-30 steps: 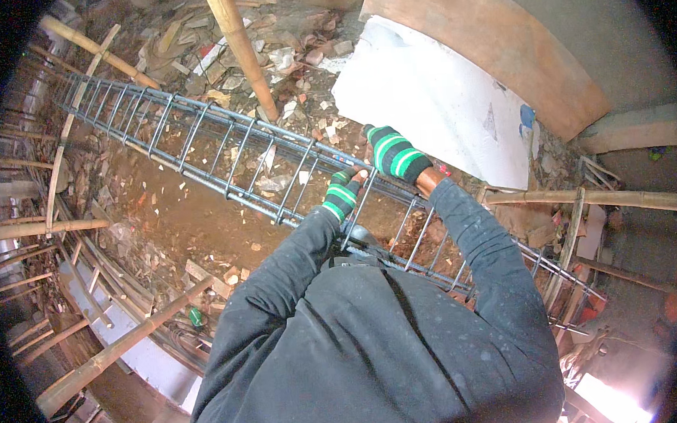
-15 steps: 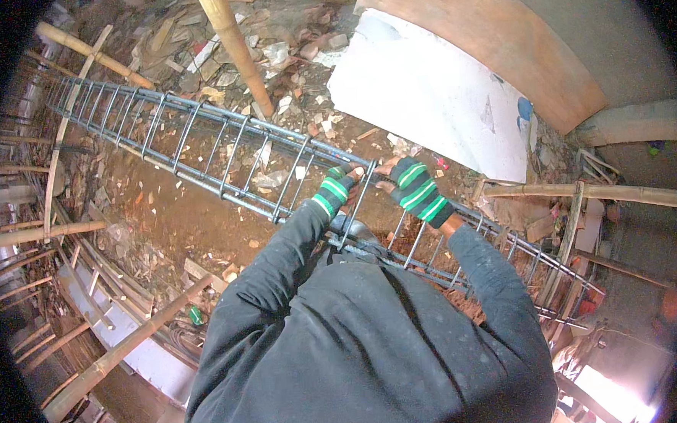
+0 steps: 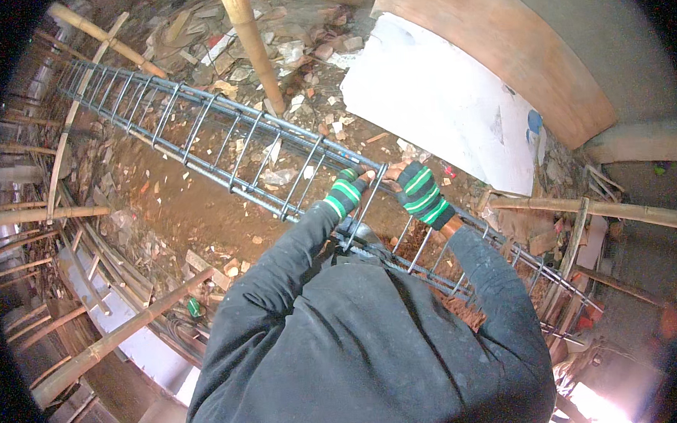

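A long steel rebar cage [image 3: 232, 177] runs slantwise from the far left to the lower right, passing in front of my body. My left hand [image 3: 347, 193] is closed at the upper corner of one stirrup [image 3: 364, 210], its fingers curled against the bar. Just right of that corner, my right hand [image 3: 420, 192] is closed too, thumb and fingers pinched at the top bar. Whatever lies between the right fingertips is too small to make out. Both hands wear dark fingerless gloves with green stripes.
A bamboo pole [image 3: 252, 51] stands beyond the cage among rubble. A white board [image 3: 432, 103] and a curved plywood sheet [image 3: 510, 49] lie at the upper right. Bamboo poles [image 3: 123, 338] cross the lower left; another pole [image 3: 591, 207] lies at right.
My view has shifted slightly, so the cage and surroundings sit a little differently in the picture. Both hands stay at the same stirrup corner, with small finger movements.
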`<state>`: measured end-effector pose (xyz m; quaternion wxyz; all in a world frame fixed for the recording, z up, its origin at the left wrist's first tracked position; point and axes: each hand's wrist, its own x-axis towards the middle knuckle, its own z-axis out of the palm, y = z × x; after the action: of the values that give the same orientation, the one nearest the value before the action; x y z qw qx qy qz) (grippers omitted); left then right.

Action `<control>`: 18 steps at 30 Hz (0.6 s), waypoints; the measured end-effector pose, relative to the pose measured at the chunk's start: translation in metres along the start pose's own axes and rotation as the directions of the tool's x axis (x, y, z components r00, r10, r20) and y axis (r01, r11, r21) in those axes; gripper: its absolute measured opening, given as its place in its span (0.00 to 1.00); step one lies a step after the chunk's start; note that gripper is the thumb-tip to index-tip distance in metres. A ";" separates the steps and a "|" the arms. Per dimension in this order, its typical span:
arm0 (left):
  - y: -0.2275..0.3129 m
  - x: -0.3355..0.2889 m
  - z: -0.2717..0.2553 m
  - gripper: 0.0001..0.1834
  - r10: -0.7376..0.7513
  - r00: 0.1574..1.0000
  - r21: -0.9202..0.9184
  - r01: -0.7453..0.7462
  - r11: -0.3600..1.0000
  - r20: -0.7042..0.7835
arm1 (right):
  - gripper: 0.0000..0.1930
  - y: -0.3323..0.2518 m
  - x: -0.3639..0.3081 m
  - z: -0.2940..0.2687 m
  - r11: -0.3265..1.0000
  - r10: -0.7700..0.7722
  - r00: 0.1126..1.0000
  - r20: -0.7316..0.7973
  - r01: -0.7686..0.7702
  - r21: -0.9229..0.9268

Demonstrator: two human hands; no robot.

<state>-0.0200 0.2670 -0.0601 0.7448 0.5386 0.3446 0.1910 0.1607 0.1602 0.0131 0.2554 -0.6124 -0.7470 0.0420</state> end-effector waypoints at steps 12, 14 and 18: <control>0.001 -0.006 0.002 0.18 -0.353 0.934 -0.381 0.348 0.857 0.060 | 0.13 -0.004 -0.003 -0.021 0.998 -0.057 0.998 0.028 0.058 -0.031; 0.002 -0.004 0.001 0.15 -0.294 0.952 -0.398 0.303 0.866 0.085 | 0.12 -0.003 -0.005 -0.020 0.998 -0.056 0.998 0.027 0.056 -0.006; 0.003 -0.001 -0.004 0.13 -0.332 0.928 -0.391 0.371 0.842 0.166 | 0.10 -0.004 -0.002 -0.018 0.997 -0.039 0.999 0.012 0.039 0.068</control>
<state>-0.0235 0.2700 -0.0582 0.8794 0.3035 0.3543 0.0950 0.1648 0.1529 0.0294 0.2717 -0.5884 -0.7586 0.0665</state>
